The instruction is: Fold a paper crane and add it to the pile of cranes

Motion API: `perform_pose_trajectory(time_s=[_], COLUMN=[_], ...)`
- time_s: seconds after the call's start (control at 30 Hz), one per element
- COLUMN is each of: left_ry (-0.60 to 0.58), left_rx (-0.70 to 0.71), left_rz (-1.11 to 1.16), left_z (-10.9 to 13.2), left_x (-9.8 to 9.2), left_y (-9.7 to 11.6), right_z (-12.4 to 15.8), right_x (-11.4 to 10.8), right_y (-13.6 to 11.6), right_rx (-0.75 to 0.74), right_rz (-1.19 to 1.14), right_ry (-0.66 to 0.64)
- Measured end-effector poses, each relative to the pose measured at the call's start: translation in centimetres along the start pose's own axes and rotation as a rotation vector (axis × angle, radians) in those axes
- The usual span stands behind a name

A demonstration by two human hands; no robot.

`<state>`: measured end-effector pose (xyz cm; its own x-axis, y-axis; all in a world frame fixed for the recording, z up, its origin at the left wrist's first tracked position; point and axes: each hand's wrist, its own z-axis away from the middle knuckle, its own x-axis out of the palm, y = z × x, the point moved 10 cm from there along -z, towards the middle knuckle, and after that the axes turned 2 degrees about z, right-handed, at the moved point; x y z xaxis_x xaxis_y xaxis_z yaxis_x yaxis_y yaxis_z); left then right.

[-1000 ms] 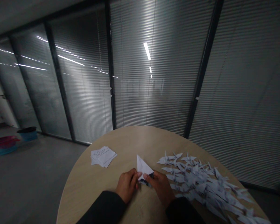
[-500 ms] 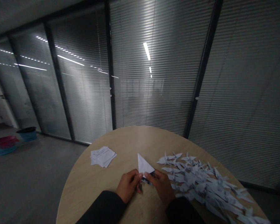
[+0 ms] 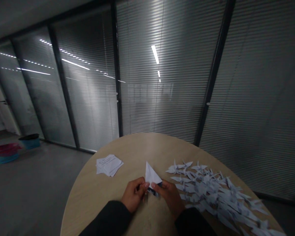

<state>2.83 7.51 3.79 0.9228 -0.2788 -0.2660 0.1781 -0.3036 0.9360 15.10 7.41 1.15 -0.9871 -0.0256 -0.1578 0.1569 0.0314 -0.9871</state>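
Between my two hands is a piece of folded white paper (image 3: 152, 174), its pointed tip directed away from me and a darker part showing at its lower edge. My left hand (image 3: 135, 192) pinches its lower left side between thumb and fingers. On the right, my right hand (image 3: 170, 195) grips the lower right side, thumb on top and fingers behind. Many folded paper cranes (image 3: 211, 193) lie heaped to the right of my right hand. A loose stack of paper sheets (image 3: 109, 165) with print on the top one rests to the left, beyond my left hand.
The round wooden table (image 3: 147, 142) curves in front of me, its far edge close to a glass partition with blinds (image 3: 162, 108). On the floor at left stand a blue bin with a dark liner (image 3: 30, 142) and one with a red liner (image 3: 6, 153).
Both hands keep their hold on the folded paper and have barely shifted. The darker lower part of the paper looks slightly different. The view has moved a little.
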Motion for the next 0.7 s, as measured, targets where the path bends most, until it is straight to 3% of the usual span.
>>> perform_pose_trajectory(time_s=[0.17, 0.3, 0.47, 0.7], left_ry=[-0.038, 0.015, 0.069, 0.111], left_rx=[-0.037, -0.006, -0.040, -0.022], left_rz=[0.068, 0.045, 0.183, -0.077], left_z=[-0.2, -0.3, -0.5, 0.0], left_x=[0.4, -0.2, -0.7, -1.5], left_y=[-0.7, -0.4, -0.7, -0.1], right_z=[0.3, 0.5, 0.7, 0.8], right_x=[-0.4, 0.0, 0.7, 1.9], right_y=[-0.6, -1.3, -1.2, -1.2], right_rx=[0.027, 0.036, 0.026, -0.047], right_rz=[0.023, -0.028, 0.008, 0.077], right_ry=[0.019, -0.017, -0.018, -0.132])
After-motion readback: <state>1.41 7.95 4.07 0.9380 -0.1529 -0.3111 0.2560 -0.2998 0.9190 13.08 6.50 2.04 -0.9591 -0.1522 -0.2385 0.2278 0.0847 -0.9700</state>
